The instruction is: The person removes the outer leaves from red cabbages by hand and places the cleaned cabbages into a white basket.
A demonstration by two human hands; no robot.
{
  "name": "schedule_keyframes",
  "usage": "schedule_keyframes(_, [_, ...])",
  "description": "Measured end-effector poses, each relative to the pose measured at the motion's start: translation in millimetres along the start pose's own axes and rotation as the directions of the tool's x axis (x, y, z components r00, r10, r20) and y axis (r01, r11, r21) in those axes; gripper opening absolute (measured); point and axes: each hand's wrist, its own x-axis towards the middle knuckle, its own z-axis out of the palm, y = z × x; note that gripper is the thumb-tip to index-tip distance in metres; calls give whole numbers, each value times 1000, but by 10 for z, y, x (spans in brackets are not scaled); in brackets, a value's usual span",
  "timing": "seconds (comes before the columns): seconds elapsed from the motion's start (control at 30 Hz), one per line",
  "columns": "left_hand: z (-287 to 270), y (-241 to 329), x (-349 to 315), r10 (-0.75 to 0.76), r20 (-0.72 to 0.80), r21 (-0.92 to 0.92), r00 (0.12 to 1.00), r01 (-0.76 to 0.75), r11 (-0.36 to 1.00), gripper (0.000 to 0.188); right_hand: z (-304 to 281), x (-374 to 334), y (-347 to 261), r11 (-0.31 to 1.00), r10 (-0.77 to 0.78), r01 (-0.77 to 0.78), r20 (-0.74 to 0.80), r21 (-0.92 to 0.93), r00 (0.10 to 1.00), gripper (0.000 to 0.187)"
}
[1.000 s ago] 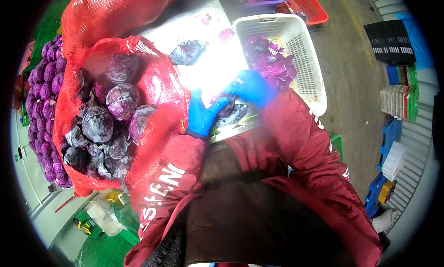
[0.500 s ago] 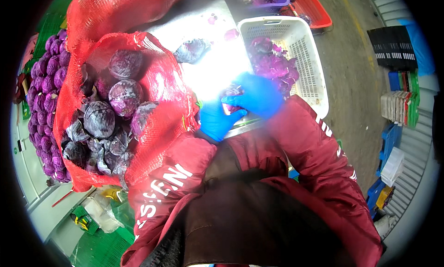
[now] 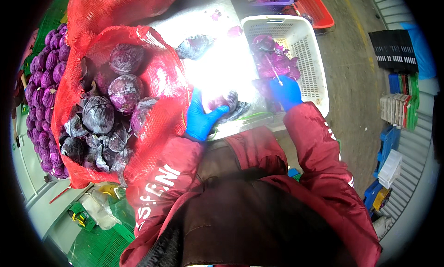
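Note:
My left hand point(image 3: 202, 118), in a blue glove, holds a small red cabbage point(image 3: 218, 102) against the bright tabletop, its thumb on the near side. A dark loose leaf point(image 3: 237, 110) lies right beside the cabbage. My right hand point(image 3: 288, 92), also blue-gloved, is closed at the near left part of the white basket point(image 3: 319, 89). From its fingers sticks a thin pale, knife-like thing point(image 3: 275, 74), too blurred to name surely. Purple cabbage pieces point(image 3: 280, 65) lie in the basket beyond that hand. Glare washes out part of the tabletop point(image 3: 217, 75).
At left, a red mesh sack point(image 3: 159, 146) gapes open with several dark red cabbages point(image 3: 125, 94) inside. Behind it stand stacked purple cabbages point(image 3: 46, 100). A flat dark leaf point(image 3: 194, 46) lies farther up the table. Purple point(image 3: 273, 7) and red baskets point(image 3: 319, 10) stand at the back.
My right hand has left the cabbage and moved right to the white basket, where a thin pale thing now shows in its fingers. My left hand has shifted slightly left, keeping the cabbage.

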Motion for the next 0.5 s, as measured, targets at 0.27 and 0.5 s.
schedule_keyframes(0.27, [-141, -24, 209, -124, 176, -342, 977, 178, 923, 51, 374, 139, -474, 795, -465, 457, -82, 398, 881, 29])
schedule_keyframes(0.5, [-262, -5, 313, -80, 149, -482, 986, 143, 864, 60, 131, 240, -618, 830, -321, 83, 351, 551, 880, 19])
